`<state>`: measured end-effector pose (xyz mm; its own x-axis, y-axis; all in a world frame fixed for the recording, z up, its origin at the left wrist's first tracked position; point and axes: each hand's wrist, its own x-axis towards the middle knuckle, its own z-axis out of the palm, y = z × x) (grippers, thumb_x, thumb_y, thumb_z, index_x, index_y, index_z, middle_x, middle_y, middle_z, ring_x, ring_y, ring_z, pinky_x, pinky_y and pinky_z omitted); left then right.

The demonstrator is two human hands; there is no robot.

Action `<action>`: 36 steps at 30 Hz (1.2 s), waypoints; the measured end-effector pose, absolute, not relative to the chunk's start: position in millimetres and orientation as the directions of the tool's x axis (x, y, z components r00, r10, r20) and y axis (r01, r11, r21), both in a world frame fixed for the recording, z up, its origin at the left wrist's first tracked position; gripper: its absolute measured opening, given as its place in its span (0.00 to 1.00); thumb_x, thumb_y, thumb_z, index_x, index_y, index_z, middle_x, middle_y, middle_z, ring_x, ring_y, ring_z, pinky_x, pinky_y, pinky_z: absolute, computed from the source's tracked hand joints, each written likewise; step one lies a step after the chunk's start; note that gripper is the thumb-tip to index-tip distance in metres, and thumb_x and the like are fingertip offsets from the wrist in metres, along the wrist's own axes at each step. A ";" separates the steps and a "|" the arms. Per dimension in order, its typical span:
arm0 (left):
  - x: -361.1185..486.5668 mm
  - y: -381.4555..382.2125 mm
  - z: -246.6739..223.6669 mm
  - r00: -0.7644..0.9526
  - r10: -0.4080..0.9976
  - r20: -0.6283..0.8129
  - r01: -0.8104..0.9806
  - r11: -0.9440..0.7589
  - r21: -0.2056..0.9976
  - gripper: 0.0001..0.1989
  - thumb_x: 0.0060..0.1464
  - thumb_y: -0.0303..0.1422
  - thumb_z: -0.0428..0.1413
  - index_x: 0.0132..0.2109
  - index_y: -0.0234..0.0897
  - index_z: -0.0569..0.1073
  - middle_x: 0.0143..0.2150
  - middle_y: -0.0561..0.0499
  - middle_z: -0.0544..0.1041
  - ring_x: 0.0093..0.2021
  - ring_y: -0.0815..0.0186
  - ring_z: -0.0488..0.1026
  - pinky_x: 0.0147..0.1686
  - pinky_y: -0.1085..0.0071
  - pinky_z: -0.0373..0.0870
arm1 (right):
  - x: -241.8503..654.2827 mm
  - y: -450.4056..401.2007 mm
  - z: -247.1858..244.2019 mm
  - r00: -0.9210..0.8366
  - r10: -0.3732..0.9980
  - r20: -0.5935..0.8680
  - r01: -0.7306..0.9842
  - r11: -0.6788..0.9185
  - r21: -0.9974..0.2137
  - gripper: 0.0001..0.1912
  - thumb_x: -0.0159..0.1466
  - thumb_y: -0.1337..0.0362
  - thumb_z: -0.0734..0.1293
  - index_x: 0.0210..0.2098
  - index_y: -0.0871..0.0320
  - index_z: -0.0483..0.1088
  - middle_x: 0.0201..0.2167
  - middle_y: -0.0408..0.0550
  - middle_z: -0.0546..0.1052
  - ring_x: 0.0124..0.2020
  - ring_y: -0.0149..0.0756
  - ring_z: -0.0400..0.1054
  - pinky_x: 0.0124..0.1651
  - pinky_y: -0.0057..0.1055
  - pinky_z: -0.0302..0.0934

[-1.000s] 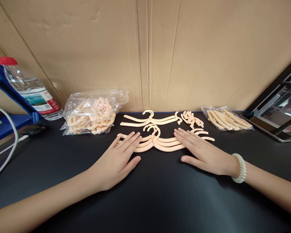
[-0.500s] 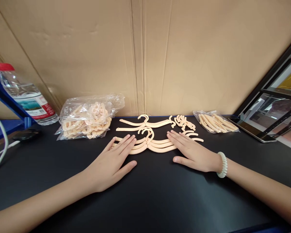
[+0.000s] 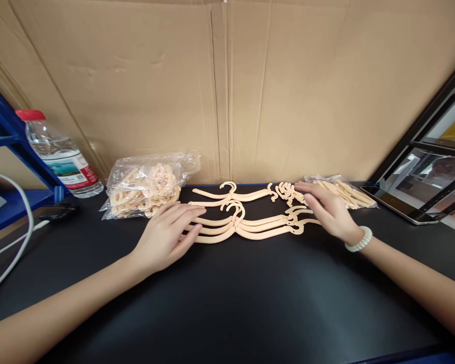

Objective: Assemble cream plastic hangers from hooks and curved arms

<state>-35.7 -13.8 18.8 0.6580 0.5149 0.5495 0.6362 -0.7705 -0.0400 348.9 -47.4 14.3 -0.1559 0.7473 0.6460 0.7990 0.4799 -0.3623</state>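
Observation:
Several pale peach hangers [image 3: 217, 238] lie in rows on the black table, their hooks crowded together in the middle. My left hand [image 3: 167, 233] rests at their left ends, fingers bent and apart, covering those ends. Off the right ends, my right hand [image 3: 329, 210] is beside a heap of small curved pieces [image 3: 287, 192], its thumb and fingers apart. A white coiled band is on the right wrist. Nothing shows in either hand. Two thinner hanger bars [image 3: 250, 196] lie behind the front rows.
At the back left are a filled plastic bag [image 3: 144, 189] and a water bottle [image 3: 70, 164]. A bag of straight pieces [image 3: 351, 194] and a phone [image 3: 400, 205] lie at the right. A white cable [image 3: 30, 222] and a black object [image 3: 60, 211] are at the left.
My right hand has left the front hangers and moved right and back toward the small pieces. My left hand has drawn slightly left, with its fingers more bent. The view has shifted slightly.

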 end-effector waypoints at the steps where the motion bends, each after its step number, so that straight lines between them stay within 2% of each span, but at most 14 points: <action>1: -38.6 -10.0 18.6 0.632 0.522 0.572 0.645 -0.764 -0.016 0.14 0.62 0.34 0.47 0.51 0.37 0.72 0.50 0.44 0.78 0.51 0.58 0.74 0.55 0.57 0.64 | 354.9 -45.0 15.2 -0.081 0.749 0.657 0.804 0.439 -0.401 0.21 0.71 0.52 0.54 0.52 0.55 0.71 0.50 0.53 0.76 0.54 0.50 0.68 0.58 0.48 0.61; 5: -45.9 -0.9 14.4 0.530 0.601 0.598 0.691 -0.715 0.107 0.12 0.63 0.36 0.46 0.47 0.38 0.71 0.45 0.46 0.78 0.45 0.60 0.75 0.46 0.65 0.70 | 374.7 -36.0 13.3 0.131 0.748 0.651 0.810 0.298 -0.505 0.23 0.70 0.49 0.54 0.43 0.55 0.75 0.40 0.52 0.78 0.47 0.51 0.72 0.51 0.47 0.65; 9: -46.6 -0.7 10.8 0.517 0.645 0.563 0.716 -0.686 0.129 0.12 0.63 0.37 0.46 0.47 0.39 0.70 0.44 0.47 0.78 0.41 0.62 0.76 0.41 0.68 0.71 | 380.2 -29.9 6.8 0.155 0.774 0.614 0.801 0.265 -0.536 0.22 0.69 0.49 0.55 0.39 0.54 0.75 0.39 0.50 0.79 0.45 0.50 0.72 0.49 0.46 0.66; 13: -45.7 -1.8 10.0 0.538 0.628 0.562 0.703 -0.703 0.113 0.11 0.63 0.35 0.47 0.47 0.38 0.70 0.44 0.47 0.77 0.41 0.62 0.76 0.42 0.68 0.70 | 375.4 -29.4 4.2 0.129 0.808 0.575 0.805 0.254 -0.536 0.20 0.68 0.50 0.57 0.39 0.56 0.75 0.39 0.50 0.79 0.43 0.48 0.72 0.46 0.45 0.66; 18: -45.3 -1.2 9.9 0.542 0.623 0.564 0.694 -0.710 0.118 0.10 0.62 0.34 0.47 0.46 0.38 0.70 0.43 0.47 0.78 0.40 0.64 0.76 0.41 0.69 0.70 | 378.4 -28.0 4.6 0.092 0.797 0.597 0.815 0.284 -0.506 0.16 0.66 0.53 0.60 0.39 0.55 0.75 0.39 0.50 0.79 0.42 0.46 0.73 0.45 0.43 0.67; 23: -45.2 -1.1 10.5 0.545 0.615 0.570 0.689 -0.716 0.114 0.10 0.62 0.34 0.48 0.46 0.38 0.70 0.42 0.48 0.78 0.39 0.64 0.75 0.39 0.70 0.71 | 392.0 -22.4 2.9 -0.015 0.778 0.628 0.865 0.325 -0.383 0.16 0.65 0.54 0.61 0.38 0.55 0.76 0.37 0.50 0.80 0.39 0.46 0.73 0.40 0.42 0.67; 27: -45.3 -1.1 10.4 0.545 0.621 0.563 0.689 -0.715 0.122 0.10 0.62 0.34 0.48 0.46 0.38 0.70 0.41 0.48 0.78 0.39 0.64 0.75 0.40 0.69 0.71 | 396.0 -20.7 0.1 -0.097 0.787 0.609 0.890 0.342 -0.301 0.17 0.66 0.52 0.60 0.41 0.55 0.76 0.38 0.50 0.80 0.37 0.46 0.73 0.37 0.42 0.67; 36: -43.4 2.4 7.9 0.560 0.612 0.558 0.659 -0.738 0.149 0.09 0.61 0.34 0.49 0.45 0.38 0.71 0.41 0.47 0.78 0.38 0.64 0.76 0.38 0.69 0.71 | 389.9 -13.6 0.6 -0.182 0.858 0.480 0.882 0.358 -0.305 0.22 0.67 0.49 0.59 0.50 0.55 0.73 0.47 0.50 0.78 0.46 0.47 0.73 0.49 0.45 0.68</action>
<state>-43.4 2.4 7.9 0.5597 0.6124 0.5583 0.6588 -0.7375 0.1486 389.9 -13.6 0.6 -0.1825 0.8583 0.4797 0.8822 0.3583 -0.3055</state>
